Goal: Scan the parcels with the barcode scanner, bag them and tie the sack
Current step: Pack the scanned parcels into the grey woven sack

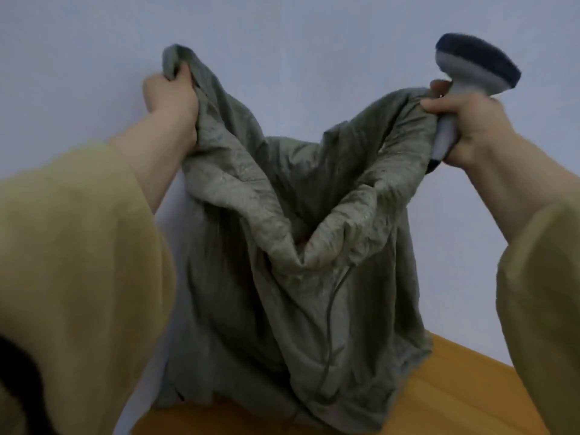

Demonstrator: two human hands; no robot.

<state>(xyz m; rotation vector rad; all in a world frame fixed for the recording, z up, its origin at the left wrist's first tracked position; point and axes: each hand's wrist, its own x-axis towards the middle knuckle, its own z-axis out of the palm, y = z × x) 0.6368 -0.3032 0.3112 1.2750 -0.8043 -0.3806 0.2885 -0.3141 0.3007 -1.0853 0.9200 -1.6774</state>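
A pale wall (282, 20) fills the background; a wooden surface (470, 387) (orange-brown) lies below.

sack (282, 324): flat grey-green, olive-ish, plain, one colour all over. Creases show as lighter and darker streaks of the same tone. Inner face at the mouth reads slightly paler, more beige-grey. Small reddish-brown spot deep in the mouth, too dim to tell what it is.
barcode scanner (470, 70): handle and neck light grey, head capped in dark navy, near black.
cable (327, 340): mid grey, a shade darker than the sack it runs across.
left sleeve (78, 262), right sleeve (539, 293): plain mustard-khaki.
wall (314, 42): uniform pale bluish-lilac white.
table (470, 387): warm orange-brown wood, grain faint.
bottom-left corner: black blurry patch (15, 387), can't tell what it is.
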